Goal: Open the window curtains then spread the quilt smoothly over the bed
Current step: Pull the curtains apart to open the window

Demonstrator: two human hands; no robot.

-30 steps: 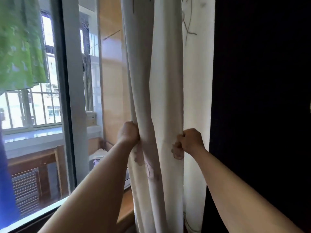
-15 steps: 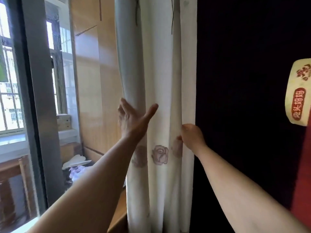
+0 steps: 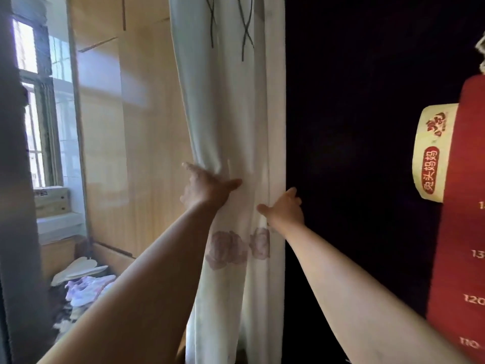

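The wall (image 3: pixel 354 153) past your right hand (image 3: pixel 284 209) is too dark to read. That hand and your left hand (image 3: pixel 206 190) lie open-fingered against the bunched curtain (image 3: pixel 231 114).

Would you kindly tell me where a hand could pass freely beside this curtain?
Free: the uncovered stretch between the grey window frame and the gathered curtain, beside the left hand. Crowded: the right hand fills the seam where curtain meets dark wall; clothes pile up lower left.
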